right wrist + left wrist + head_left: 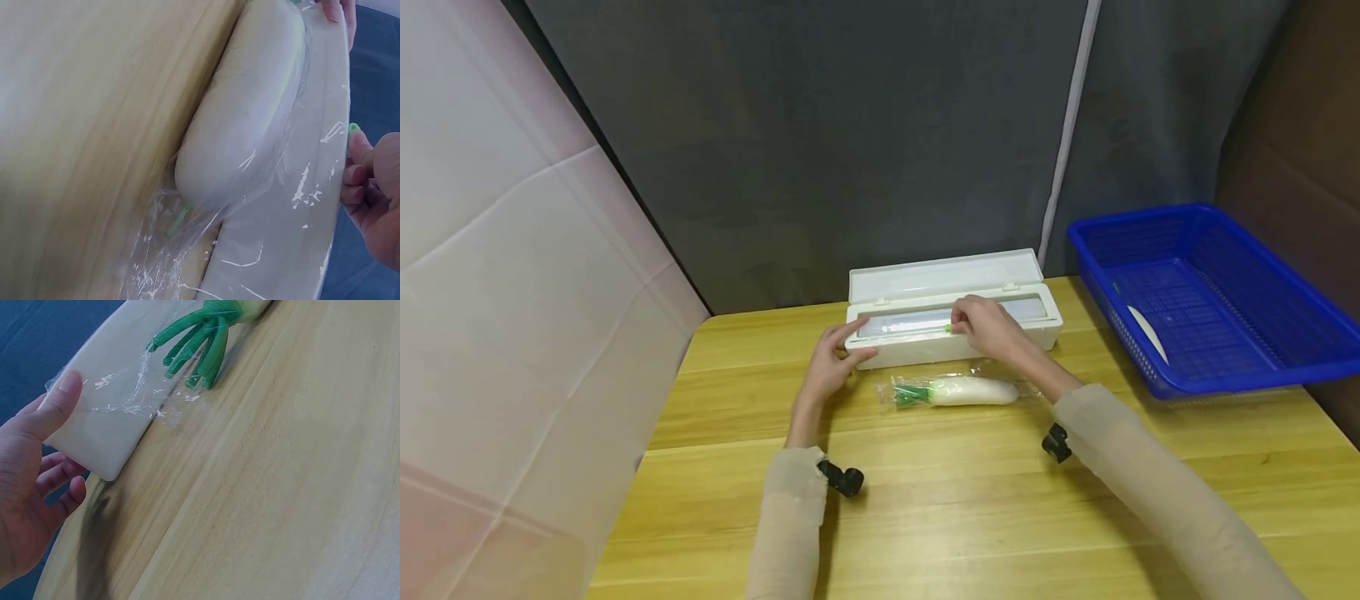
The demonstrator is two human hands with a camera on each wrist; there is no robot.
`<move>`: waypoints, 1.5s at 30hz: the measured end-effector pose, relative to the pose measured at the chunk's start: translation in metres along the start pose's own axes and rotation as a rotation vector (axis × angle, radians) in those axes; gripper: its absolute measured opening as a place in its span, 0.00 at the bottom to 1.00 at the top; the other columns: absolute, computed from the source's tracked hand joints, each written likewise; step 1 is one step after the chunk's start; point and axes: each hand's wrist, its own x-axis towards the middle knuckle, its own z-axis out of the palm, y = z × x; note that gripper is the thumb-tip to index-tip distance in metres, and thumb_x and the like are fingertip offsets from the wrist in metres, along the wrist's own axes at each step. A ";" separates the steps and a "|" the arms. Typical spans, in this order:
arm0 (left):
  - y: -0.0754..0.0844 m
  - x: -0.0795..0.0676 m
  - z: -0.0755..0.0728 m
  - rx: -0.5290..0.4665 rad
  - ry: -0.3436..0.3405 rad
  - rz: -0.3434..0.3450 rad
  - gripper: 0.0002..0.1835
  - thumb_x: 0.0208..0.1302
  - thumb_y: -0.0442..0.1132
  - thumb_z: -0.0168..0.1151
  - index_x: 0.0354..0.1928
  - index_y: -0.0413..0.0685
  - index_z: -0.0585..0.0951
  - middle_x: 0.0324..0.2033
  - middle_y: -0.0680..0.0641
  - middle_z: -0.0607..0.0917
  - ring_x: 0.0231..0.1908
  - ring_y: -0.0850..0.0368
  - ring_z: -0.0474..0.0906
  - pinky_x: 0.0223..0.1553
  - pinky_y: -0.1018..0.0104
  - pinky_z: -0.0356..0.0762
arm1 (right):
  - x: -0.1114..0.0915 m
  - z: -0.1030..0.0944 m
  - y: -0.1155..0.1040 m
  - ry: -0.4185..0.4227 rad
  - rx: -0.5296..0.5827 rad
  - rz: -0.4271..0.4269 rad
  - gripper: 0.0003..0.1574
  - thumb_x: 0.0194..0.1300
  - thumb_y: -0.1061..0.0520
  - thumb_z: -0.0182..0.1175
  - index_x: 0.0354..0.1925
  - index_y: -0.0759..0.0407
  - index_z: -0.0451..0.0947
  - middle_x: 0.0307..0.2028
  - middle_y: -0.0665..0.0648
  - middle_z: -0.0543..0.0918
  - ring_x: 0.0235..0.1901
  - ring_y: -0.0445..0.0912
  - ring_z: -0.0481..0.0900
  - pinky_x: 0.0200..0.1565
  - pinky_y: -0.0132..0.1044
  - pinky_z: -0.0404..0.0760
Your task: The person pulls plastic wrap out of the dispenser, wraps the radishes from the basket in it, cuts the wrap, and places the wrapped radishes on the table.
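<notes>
A white cling film box (910, 354) stands on the table with its lid (947, 277) tipped back and a roll of clear film (902, 322) inside. My left hand (830, 360) holds the box's left end, thumb on the front wall and index finger over the top rim. At the box's front edge, right of the middle, my right hand (988, 327) pinches a small green slide cutter (948, 329), mostly hidden by the fingers. In front of the box lies a white radish (973, 391) with green stalks (209, 337), loosely covered by clear film that reaches up over the box front.
To the right, a blue plastic basket (1210, 385) stands at the table's edge with a slim white object (1148, 333) at its near left wall. A dark grey panel (850, 150) rises behind the wooden table (940, 517). Pale sheeting (535, 333) borders the left side.
</notes>
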 end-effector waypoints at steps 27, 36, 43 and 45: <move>-0.002 0.001 0.001 -0.032 0.019 0.010 0.32 0.63 0.42 0.72 0.69 0.55 0.75 0.61 0.40 0.73 0.47 0.48 0.67 0.46 0.57 0.68 | -0.021 -0.013 0.022 0.091 -0.053 0.077 0.06 0.68 0.54 0.67 0.36 0.55 0.81 0.35 0.52 0.83 0.31 0.47 0.80 0.33 0.44 0.78; 0.019 -0.006 -0.004 -0.024 0.017 0.042 0.30 0.65 0.34 0.69 0.69 0.42 0.74 0.60 0.31 0.72 0.47 0.43 0.66 0.45 0.59 0.67 | -0.025 -0.016 0.031 0.108 -0.012 0.025 0.06 0.66 0.59 0.68 0.35 0.60 0.80 0.35 0.56 0.81 0.34 0.49 0.80 0.37 0.44 0.79; 0.015 -0.007 -0.003 -0.016 0.024 0.036 0.30 0.65 0.35 0.70 0.69 0.41 0.74 0.60 0.33 0.73 0.48 0.44 0.67 0.46 0.57 0.68 | -0.026 -0.017 0.034 0.095 -0.075 0.028 0.07 0.66 0.57 0.68 0.36 0.59 0.81 0.35 0.54 0.81 0.33 0.48 0.80 0.35 0.44 0.80; 0.001 -0.002 -0.001 -0.030 0.028 0.022 0.31 0.64 0.38 0.71 0.69 0.46 0.75 0.61 0.35 0.73 0.48 0.45 0.66 0.47 0.56 0.67 | -0.026 -0.017 0.036 0.097 -0.086 0.010 0.07 0.67 0.58 0.68 0.36 0.60 0.81 0.34 0.55 0.81 0.32 0.49 0.80 0.36 0.45 0.81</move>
